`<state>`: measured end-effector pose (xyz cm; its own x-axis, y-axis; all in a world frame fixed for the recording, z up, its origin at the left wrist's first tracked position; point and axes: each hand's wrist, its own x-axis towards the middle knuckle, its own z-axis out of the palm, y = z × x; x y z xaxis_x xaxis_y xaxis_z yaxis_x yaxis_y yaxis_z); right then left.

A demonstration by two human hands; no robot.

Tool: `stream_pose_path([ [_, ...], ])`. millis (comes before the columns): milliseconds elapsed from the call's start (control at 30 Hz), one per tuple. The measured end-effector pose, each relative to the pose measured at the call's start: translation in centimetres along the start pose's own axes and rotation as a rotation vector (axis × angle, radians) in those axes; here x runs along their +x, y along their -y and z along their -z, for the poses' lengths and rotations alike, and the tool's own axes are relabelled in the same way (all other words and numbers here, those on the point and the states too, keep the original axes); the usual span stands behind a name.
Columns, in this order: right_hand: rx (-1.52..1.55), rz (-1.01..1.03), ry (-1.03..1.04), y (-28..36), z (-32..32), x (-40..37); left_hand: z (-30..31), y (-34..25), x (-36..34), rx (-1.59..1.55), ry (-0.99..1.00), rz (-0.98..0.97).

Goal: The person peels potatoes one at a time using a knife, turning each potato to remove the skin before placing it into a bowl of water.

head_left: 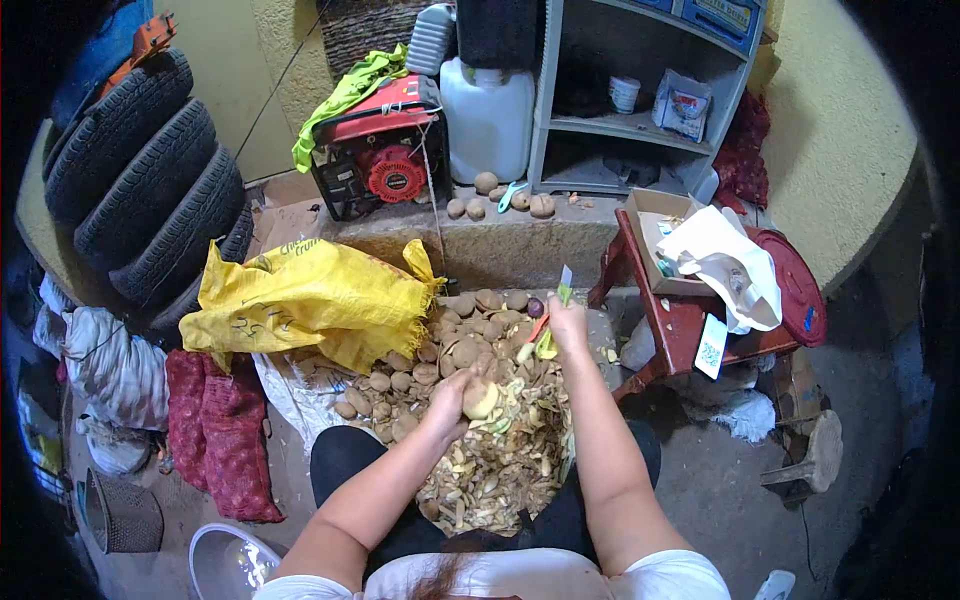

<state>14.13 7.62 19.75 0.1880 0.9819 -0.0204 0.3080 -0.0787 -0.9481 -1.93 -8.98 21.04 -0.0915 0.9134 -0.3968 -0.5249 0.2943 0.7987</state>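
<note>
My left hand (pixel 452 402) is closed around a partly peeled potato (pixel 482 401), its pale flesh facing right. My right hand (pixel 568 326) grips what looks like a peeler (pixel 546 346), with yellow-green and orange parts below the fist and a pale green end above it. The tool is apart from the potato. Beneath both hands lies a heap of peelings (pixel 490 480), between my legs. Unpeeled brown potatoes (pixel 465 350) spread beyond it, with a dark purple onion-like bulb (pixel 535 307) among them.
A yellow sack (pixel 310 300) lies left of the potatoes; red mesh sacks (pixel 225 430) and tyres (pixel 150 180) stand farther left. A red generator (pixel 385 150) and white jerrycan (pixel 488 115) sit on the ledge. To the right is a red stool (pixel 675 325) bearing a box and phone.
</note>
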Motion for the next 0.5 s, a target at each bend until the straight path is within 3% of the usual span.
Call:
stream_pose_path([
  [67, -0.125, 0.071, -0.067, 1.4, 0.5, -1.1, 0.9, 0.1, 1.4, -0.335, 0.006, 0.290],
  [133, -0.244, 0.138, -0.139, 2.4, 0.8, -1.7, 0.4, -0.6, 1.1, -0.354, -0.011, 0.301],
  [233, -0.163, 0.128, -0.118, 2.9, 0.7, -1.8, 0.8, -0.2, 1.6, -0.442, 0.103, 0.373],
  [333, -0.078, 0.051, -0.016, 4.2, 0.7, -2.5, 0.4, -0.1, 1.7, -0.522, 0.061, 0.398],
  [500, -0.095, 0.140, 0.040, 5.2, -0.2, -4.7, 0.6, -0.1, 1.9, -0.406, 0.082, 0.436],
])
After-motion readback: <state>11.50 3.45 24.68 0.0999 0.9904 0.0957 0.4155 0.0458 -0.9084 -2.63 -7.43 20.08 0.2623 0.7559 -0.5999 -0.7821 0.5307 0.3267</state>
